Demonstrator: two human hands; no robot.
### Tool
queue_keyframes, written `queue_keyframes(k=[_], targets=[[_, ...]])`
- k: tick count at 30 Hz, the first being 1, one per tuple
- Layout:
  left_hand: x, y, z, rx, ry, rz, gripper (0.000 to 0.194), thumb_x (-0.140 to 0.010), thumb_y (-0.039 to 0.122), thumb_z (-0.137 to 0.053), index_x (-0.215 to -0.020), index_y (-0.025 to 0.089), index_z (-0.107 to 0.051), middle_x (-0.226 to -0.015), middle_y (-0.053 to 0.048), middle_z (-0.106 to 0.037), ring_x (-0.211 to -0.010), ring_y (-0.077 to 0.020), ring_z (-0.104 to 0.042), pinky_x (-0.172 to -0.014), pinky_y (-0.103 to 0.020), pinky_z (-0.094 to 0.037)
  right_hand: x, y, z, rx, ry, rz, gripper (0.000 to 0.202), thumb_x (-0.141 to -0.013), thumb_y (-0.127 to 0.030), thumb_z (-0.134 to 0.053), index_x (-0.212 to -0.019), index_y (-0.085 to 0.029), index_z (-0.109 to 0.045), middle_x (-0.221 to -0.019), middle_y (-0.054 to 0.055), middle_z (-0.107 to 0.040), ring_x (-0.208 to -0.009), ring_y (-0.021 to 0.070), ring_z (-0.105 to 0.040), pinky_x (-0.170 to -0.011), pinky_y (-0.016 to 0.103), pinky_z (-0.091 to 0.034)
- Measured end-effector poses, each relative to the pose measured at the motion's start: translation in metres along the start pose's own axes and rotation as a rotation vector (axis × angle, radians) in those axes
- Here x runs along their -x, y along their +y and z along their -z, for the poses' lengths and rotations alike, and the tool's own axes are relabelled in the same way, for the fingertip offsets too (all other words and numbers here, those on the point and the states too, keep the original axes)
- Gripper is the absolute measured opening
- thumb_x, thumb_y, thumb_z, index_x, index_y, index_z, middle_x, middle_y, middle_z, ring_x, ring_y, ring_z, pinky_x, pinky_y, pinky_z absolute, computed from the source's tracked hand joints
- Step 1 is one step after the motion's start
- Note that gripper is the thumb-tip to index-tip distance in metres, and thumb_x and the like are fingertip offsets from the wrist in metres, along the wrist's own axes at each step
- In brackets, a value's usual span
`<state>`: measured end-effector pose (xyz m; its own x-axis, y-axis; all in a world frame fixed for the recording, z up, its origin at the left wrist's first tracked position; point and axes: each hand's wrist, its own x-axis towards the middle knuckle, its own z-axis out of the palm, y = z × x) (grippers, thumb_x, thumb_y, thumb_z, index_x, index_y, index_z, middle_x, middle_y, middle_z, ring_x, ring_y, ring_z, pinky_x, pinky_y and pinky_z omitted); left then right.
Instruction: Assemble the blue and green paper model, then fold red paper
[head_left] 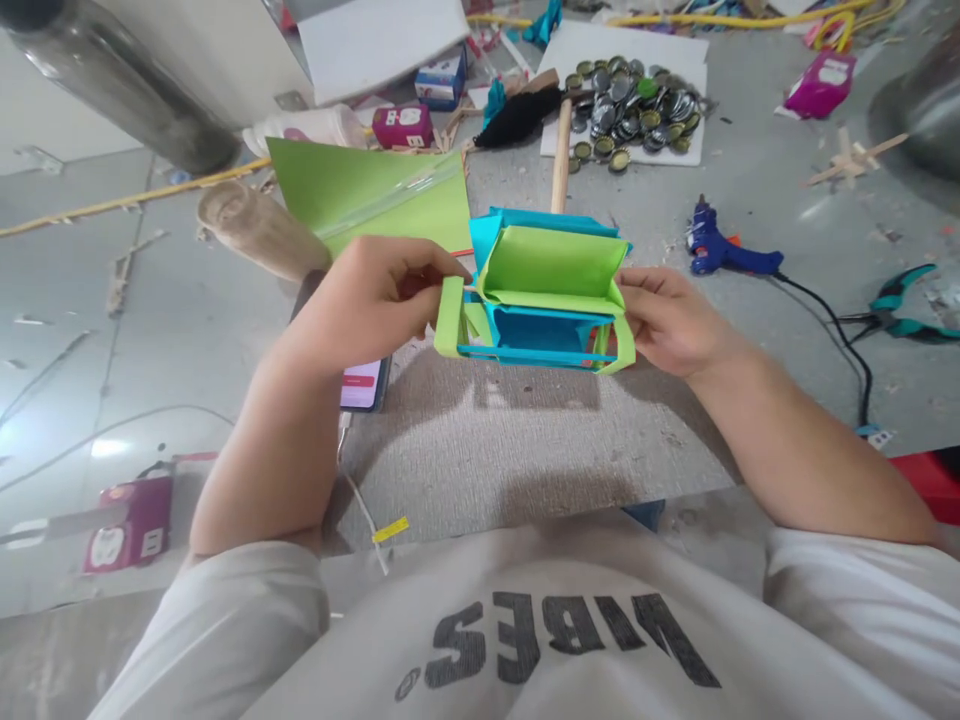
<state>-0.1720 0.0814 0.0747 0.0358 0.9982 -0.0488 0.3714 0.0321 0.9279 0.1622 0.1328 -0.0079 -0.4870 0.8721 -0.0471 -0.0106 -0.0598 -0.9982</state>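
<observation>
A white shirt [555,600] with dark lettering lies nearest the camera; beyond it, the blue-and-green paper model [551,270] is held up between both hands, over the grey table [442,450]; the left hand [390,300] has its fingers curled, nearly closed, at the model's left end; the right hand [671,318] pinches the right end, thumb and fingers close together; a phone [363,388] lies near the left forearm; the blue glue gun [724,245] lies beyond the right hand.
</observation>
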Motion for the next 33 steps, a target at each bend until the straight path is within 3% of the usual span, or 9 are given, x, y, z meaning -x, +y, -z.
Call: queue_keyframes(k=[4, 8, 13, 17, 21, 24, 29, 33], targets=[[-0.005, 0.004, 0.009, -0.036, -0.173, 0.034, 0.016, -0.079, 0.017, -0.086, -0.093, 0.023, -0.091, -0.078, -0.004, -0.08, -0.066, -0.0212, -0.075, -0.067, -0.035, -0.066, 0.002, 0.002, -0.008, 0.122, 0.059, 0.099, 0.069, -0.085, -0.094, -0.094, -0.083, -0.027, -0.079, -0.078, 0.002, -0.081, -0.065, 0.0204, -0.074, -0.058, 0.035, -0.061], [-0.007, 0.001, 0.012, -0.115, -0.2, 0.035, 0.009, -0.078, 0.021, -0.095, -0.084, 0.022, -0.088, -0.082, -0.006, -0.082, -0.076, -0.0227, -0.077, -0.074, -0.033, -0.065, 0.009, -0.001, -0.01, 0.364, 0.101, 0.315, 0.062, -0.101, -0.087, -0.084, -0.087, -0.027, -0.08, -0.083, 0.004, -0.081, -0.073, 0.0214, -0.072, -0.068, 0.037, -0.062], [-0.004, -0.016, 0.004, -0.204, -0.048, -0.09, 0.008, -0.085, 0.017, -0.084, -0.085, 0.023, -0.089, -0.086, -0.004, -0.086, -0.079, -0.0196, -0.075, -0.075, -0.029, -0.059, 0.011, 0.002, -0.006, 0.689, 0.064, 0.638, 0.042, -0.115, -0.061, -0.071, -0.093, -0.027, -0.079, -0.091, 0.009, -0.081, -0.084, 0.026, -0.075, -0.081, 0.042, -0.061], [0.019, -0.036, -0.01, -0.221, 0.125, -0.066, 0.015, -0.081, 0.01, -0.081, -0.08, 0.024, -0.087, -0.087, -0.004, -0.085, -0.084, -0.0212, -0.077, -0.081, -0.03, -0.063, 0.007, 0.014, -0.006, 0.87, -0.029, 0.721, 0.041, -0.121, -0.056, -0.062, -0.102, -0.026, -0.082, -0.097, 0.011, -0.083, -0.088, 0.0276, -0.075, -0.081, 0.042, -0.058], [0.047, -0.058, -0.018, -0.109, 0.186, -0.036, 0.01, -0.079, 0.017, -0.089, -0.076, 0.025, -0.085, -0.098, -0.008, -0.089, -0.099, -0.0263, -0.084, -0.091, -0.034, -0.07, 0.005, 0.024, -0.01, 0.939, -0.182, 0.731, 0.048, -0.125, -0.057, -0.056, -0.108, -0.024, -0.085, -0.102, 0.011, -0.083, -0.088, 0.0254, -0.074, -0.08, 0.039, -0.053], [0.054, -0.071, -0.019, 0.004, 0.215, 0.045, 0.011, -0.076, 0.021, -0.094, -0.08, 0.025, -0.085, -0.094, -0.008, -0.088, -0.091, -0.0258, -0.085, -0.085, -0.034, -0.072, 0.005, 0.026, -0.013, 0.883, -0.223, 0.699, 0.041, -0.123, -0.053, -0.062, -0.108, -0.023, -0.086, -0.106, 0.011, -0.083, -0.088, 0.0234, -0.074, -0.08, 0.038, -0.053], [0.055, -0.074, -0.019, 0.104, 0.193, 0.194, 0.014, -0.077, 0.028, -0.096, -0.08, 0.024, -0.083, -0.072, -0.003, -0.08, -0.066, -0.0205, -0.076, -0.062, -0.028, -0.065, 0.014, 0.014, -0.016, 0.729, -0.112, 0.509, 0.024, -0.105, -0.046, -0.09, -0.103, -0.023, -0.083, -0.087, 0.004, -0.08, -0.07, 0.0173, -0.065, -0.07, 0.034, -0.05], [0.059, -0.069, -0.022, 0.152, 0.214, 0.242, 0.013, -0.076, 0.028, -0.097, -0.076, 0.025, -0.084, -0.073, -0.003, -0.083, -0.067, -0.0206, -0.076, -0.06, -0.028, -0.064, 0.023, 0.002, -0.022, 0.68, -0.054, 0.364, 0.017, -0.096, -0.036, -0.093, -0.091, -0.024, -0.082, -0.077, 0.001, -0.078, -0.065, 0.0166, -0.066, -0.066, 0.033, -0.05]])
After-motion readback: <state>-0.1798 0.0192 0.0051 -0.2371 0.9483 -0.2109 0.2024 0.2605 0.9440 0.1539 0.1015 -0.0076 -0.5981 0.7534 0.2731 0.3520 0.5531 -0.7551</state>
